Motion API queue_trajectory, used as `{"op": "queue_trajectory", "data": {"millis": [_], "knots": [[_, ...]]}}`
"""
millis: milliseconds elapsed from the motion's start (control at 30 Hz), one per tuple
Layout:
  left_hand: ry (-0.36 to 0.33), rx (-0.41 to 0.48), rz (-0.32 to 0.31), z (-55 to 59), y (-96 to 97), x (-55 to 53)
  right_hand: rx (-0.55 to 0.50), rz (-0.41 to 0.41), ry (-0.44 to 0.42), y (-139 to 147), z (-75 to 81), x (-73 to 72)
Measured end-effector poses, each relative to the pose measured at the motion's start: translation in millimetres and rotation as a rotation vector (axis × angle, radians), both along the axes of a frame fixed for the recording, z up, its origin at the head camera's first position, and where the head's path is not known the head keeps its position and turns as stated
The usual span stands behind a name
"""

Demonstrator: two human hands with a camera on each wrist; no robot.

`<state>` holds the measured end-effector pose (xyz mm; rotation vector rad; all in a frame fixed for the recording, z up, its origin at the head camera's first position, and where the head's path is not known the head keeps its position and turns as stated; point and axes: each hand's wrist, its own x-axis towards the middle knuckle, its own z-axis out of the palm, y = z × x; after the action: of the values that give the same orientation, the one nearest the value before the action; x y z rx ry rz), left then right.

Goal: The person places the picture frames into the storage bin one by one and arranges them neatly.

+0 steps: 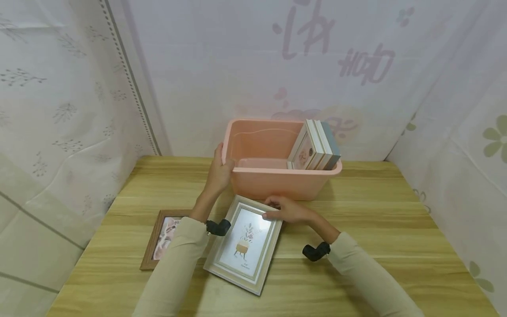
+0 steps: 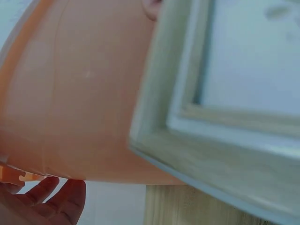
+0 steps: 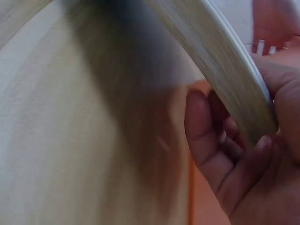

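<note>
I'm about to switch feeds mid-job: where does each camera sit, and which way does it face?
Head: worn on the head, looking forward and down at the peach tub, beige picture frame and table; sleeves, left grip and right grip show.
Left wrist: on that wrist, facing the tub's outer wall, with the frame close at right; part of the left grip shows lower left.
Right wrist: on that wrist, facing the frame's edge; the right grip shows at right.
Shared: head and left wrist both show tub and frame.

Left hand (image 1: 219, 174): one, fingers bent in a grip; left forearm (image 1: 174, 265), sleeved, points to one o'clock. Right hand (image 1: 290, 211): one, thumb and fingers pinch; right forearm (image 1: 368, 276), sleeved, points to ten o'clock.
</note>
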<state>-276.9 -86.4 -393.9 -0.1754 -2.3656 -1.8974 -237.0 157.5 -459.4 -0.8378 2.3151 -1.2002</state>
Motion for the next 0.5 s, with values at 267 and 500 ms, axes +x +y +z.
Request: {"op": "queue_trajectory", "data": {"millis": [267,500], "knots": [[0.025,0.036,-0.025,-1.5,-2.1,-0.3,-0.098,0.0,-0.155,9.4,30.2,6.9],[0.014,0.042,-0.056,-3.4,-3.2,-1.9,-0.108,0.099,-0.002,19.7,48.4,7.6]]}}
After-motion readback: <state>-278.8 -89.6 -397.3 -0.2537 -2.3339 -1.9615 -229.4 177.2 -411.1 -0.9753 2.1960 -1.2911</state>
